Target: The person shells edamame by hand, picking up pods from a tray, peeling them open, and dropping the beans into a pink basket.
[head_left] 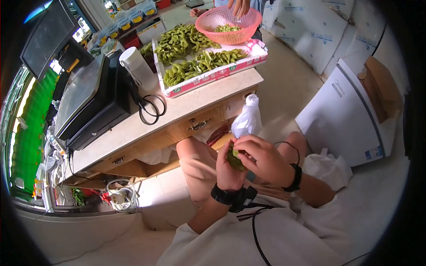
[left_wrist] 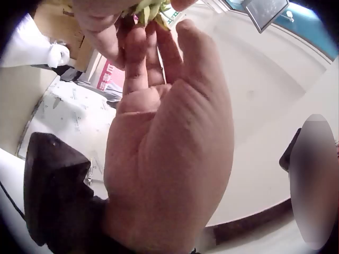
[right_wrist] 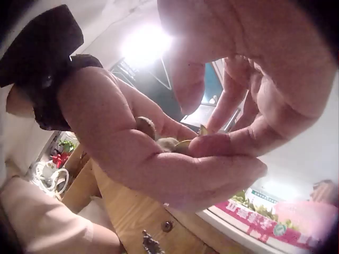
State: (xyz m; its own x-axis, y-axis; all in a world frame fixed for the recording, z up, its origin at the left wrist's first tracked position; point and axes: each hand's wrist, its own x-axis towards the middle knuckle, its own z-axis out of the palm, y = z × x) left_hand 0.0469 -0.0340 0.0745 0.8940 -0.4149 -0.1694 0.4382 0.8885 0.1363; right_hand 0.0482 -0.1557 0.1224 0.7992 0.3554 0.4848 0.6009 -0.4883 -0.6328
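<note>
Head view: a seated person's left hand cups a few green pods just in front of a white-topped counter, fingers curled about them. Bent over the same pods, the right hand touches them with its fingertips; whether it pinches one cannot be told, even from the right wrist view. Dark straps circle both wrists above the person's bare knees.

Just off the counter's front, near its right end, hangs a knotted white plastic bag. On the counter's right half, a shallow red-and-white box holds heaps of pods. A pink basket sits at the box's far right corner, on the counter's far side, with small green pieces inside and another person's hand reaching in from above. Midway along the counter stands a white cylindrical container, beside a black cable; a black machine occupies its left half. Beyond the counter are blue containers. To its right, on the floor, stands a white appliance topped with brown cardboard.
</note>
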